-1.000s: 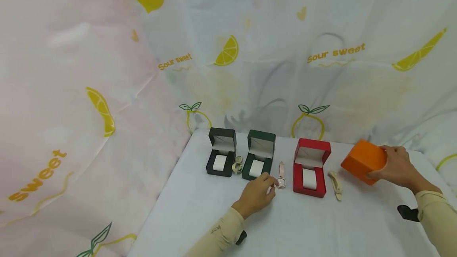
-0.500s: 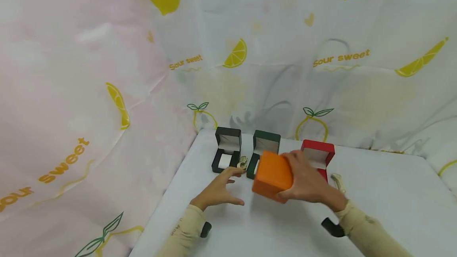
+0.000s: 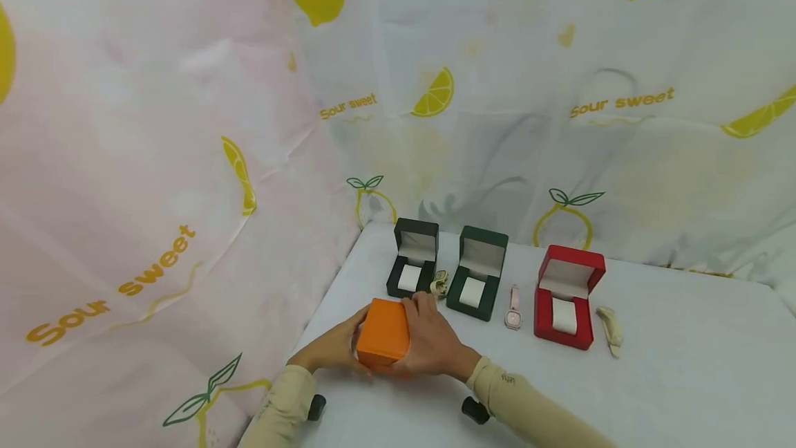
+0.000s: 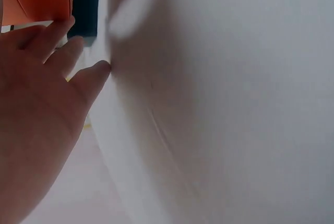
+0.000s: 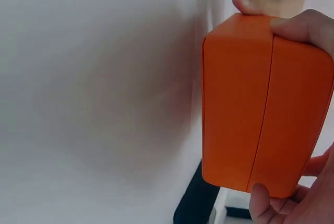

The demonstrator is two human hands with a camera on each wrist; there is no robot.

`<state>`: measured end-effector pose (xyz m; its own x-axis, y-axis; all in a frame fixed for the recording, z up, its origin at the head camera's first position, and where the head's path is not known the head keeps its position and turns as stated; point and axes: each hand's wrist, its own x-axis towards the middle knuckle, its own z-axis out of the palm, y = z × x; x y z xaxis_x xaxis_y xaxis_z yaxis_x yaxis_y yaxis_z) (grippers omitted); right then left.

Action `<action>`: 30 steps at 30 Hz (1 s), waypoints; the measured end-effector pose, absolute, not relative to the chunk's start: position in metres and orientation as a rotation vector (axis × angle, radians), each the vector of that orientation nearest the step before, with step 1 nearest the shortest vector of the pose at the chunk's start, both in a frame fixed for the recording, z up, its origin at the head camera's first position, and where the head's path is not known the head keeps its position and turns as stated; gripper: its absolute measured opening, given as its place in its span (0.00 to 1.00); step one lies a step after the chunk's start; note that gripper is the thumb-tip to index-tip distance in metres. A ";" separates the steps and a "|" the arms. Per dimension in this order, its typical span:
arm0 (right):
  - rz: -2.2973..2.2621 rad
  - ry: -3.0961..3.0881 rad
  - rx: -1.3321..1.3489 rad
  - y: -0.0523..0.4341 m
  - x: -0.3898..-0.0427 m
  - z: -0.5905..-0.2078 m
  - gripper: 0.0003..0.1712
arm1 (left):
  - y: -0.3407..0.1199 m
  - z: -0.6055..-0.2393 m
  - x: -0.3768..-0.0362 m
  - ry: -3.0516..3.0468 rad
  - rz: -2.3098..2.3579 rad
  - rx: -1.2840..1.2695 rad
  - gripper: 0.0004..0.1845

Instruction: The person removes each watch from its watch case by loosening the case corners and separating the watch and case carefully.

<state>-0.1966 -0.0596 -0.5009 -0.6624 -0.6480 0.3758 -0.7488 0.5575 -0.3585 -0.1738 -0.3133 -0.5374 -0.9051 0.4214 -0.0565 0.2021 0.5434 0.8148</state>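
In the head view a closed orange box [image 3: 383, 330], with a lid seam visible in the right wrist view, is held just above the near left part of the table. My right hand [image 3: 431, 341] grips it, thumb on one side and fingers on the opposite side. My left hand [image 3: 336, 344] is at the box's left side, its fingers lightly bent and fingertips at the box edge. Open watch boxes with white cushions stand behind: black [image 3: 412, 276], green [image 3: 474, 294] and red [image 3: 563, 320]. A gold-toned watch [image 3: 439, 285] lies between the black and green ones.
A pink-strap watch [image 3: 513, 308] lies between the green and red boxes, and a beige-strap watch [image 3: 610, 330] to the red box's right. The white table [image 3: 678, 365] meets a lemon-print cloth [image 3: 497, 151] at the back and left.
My right hand has carried the orange box from the far right to the near left. My left hand has left the pink watch and moved left to meet the box.
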 end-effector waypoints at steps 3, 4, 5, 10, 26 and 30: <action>0.688 -2.568 1.193 -0.073 -0.196 -0.505 0.58 | -0.323 -0.541 -0.172 2.517 1.297 0.478 0.69; 0.671 -2.567 1.193 -0.076 -0.195 -0.506 0.58 | -0.325 -0.542 -0.171 2.510 1.294 0.465 0.68; 0.653 -2.565 1.189 -0.079 -0.194 -0.508 0.58 | -0.326 -0.543 -0.170 2.507 1.288 0.454 0.68; 0.597 -2.598 1.140 -0.085 -0.189 -0.517 0.58 | -0.328 -0.550 -0.168 2.501 1.286 0.498 0.71; 0.748 -2.752 1.153 -0.082 -0.197 -0.511 0.62 | -0.335 -0.546 -0.178 2.588 1.136 0.475 0.67; 0.809 -2.850 1.127 -0.082 -0.202 -0.505 0.59 | -0.336 -0.548 -0.177 2.570 1.150 0.449 0.65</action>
